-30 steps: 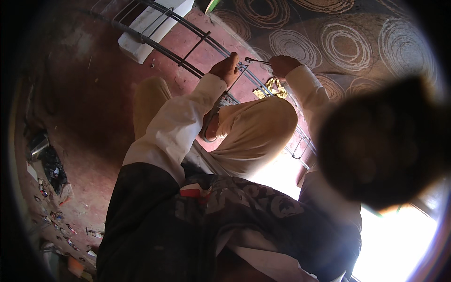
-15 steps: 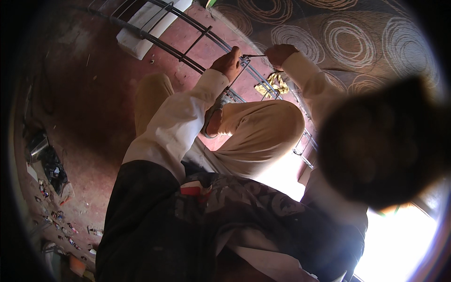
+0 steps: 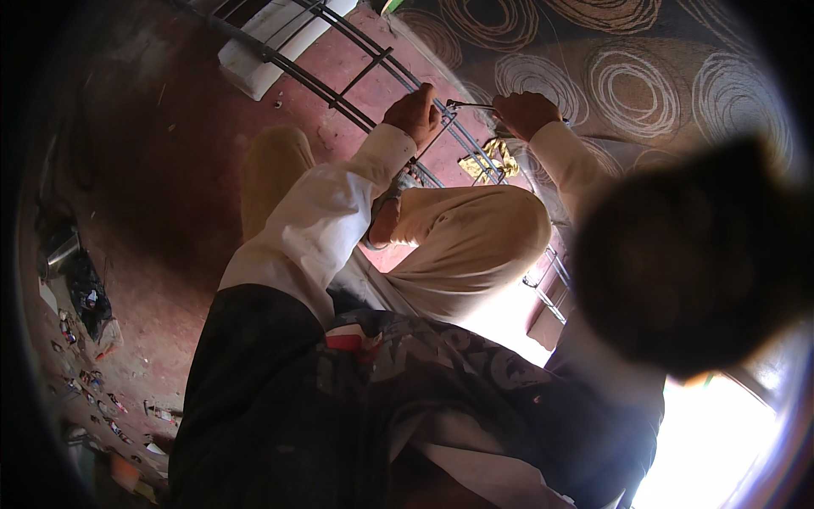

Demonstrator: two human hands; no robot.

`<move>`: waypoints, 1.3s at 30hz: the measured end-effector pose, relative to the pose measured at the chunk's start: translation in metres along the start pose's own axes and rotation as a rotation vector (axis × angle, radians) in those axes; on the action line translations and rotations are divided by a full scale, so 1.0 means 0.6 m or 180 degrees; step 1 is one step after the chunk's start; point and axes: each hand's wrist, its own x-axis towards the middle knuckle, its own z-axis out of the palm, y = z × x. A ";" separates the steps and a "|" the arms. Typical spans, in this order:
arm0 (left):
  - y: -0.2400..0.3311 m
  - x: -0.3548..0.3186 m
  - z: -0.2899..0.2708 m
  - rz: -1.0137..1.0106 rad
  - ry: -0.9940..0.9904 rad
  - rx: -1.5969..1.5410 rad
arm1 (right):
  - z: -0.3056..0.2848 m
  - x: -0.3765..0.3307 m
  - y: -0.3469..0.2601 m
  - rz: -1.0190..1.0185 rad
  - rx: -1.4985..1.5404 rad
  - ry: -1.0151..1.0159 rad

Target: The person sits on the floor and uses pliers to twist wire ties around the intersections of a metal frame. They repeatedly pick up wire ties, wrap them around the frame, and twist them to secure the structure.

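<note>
A rebar cage point(image 3: 335, 99) of long dark bars with cross ties slants from the upper left down past my knees. My left hand point(image 3: 414, 114) is closed round the cage at a cross tie, knuckles up. Just right of it, my right hand point(image 3: 527, 113) is closed on the end of a thin dark tying hook point(image 3: 472, 105). The hook's far tip meets the cage beside my left fingers; whether wire is caught there is too small to tell. Below the hook, a crumpled gold-yellow wrapper point(image 3: 500, 157) lies by the bars.
A white block point(image 3: 254, 72) sits under the cage's far end on the reddish floor point(image 3: 170, 187). Patterned cloth with circles point(image 3: 632, 81) covers the far right. Litter and a black plastic bag point(image 3: 87, 293) lie at left. A large blurred dark shape point(image 3: 687, 263) hides the right side.
My right hand has moved a little right and down, away from my left hand, with the hook. My left hand stays at the same spot on the cage.
</note>
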 end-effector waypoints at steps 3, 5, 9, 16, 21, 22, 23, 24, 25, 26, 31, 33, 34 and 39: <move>0.001 -0.004 0.002 0.0193 0.0620 0.0612 | 0.010 -0.010 -0.011 0.0221 0.0187 0.0057; -0.014 -0.005 -0.011 -0.0306 0.0002 0.0688 | 0.016 -0.002 -0.020 0.0277 0.0324 0.0107; -0.007 0.009 0.010 -0.0298 0.0244 0.0502 | 0.040 0.000 -0.003 0.0480 0.0318 0.0011; -0.060 0.011 0.025 -0.0299 0.0442 0.0143 | 0.077 -0.031 0.092 0.1196 0.0572 0.0340; -0.045 0.002 0.021 -0.0005 0.0631 0.0327 | 0.083 -0.047 0.081 0.1440 0.1089 0.0397; -0.041 0.005 0.017 0.0180 0.0780 0.0376 | 0.104 -0.039 0.090 0.1584 0.1232 0.0494; -0.043 0.005 -0.002 -0.0365 0.0498 0.0402 | 0.118 -0.008 0.087 0.1603 0.1410 0.0617; -0.043 0.002 -0.014 -0.0499 0.0493 0.0482 | 0.134 0.023 0.081 0.1595 0.1593 0.0740; -0.047 -0.001 -0.021 -0.0630 0.0488 0.0556 | 0.150 0.047 0.073 0.1444 0.1594 0.0749; -0.048 -0.001 -0.023 -0.0750 0.0485 0.0620 | 0.172 0.066 0.070 0.1305 0.1587 0.0765; 0.026 0.030 0.082 0.0621 0.0535 -0.0644 | 0.512 -0.015 0.328 0.1168 -0.0151 0.1517; -0.044 0.008 0.043 0.0812 0.1116 -0.0109 | 0.436 0.064 0.211 0.0234 0.0661 0.2107; -0.056 -0.007 0.026 0.0574 0.0914 0.0120 | 0.380 0.057 0.159 -0.0113 0.0960 0.2399; -0.030 -0.037 -0.012 0.0653 0.0877 0.0437 | 0.297 -0.095 -0.001 0.1322 0.4325 0.1747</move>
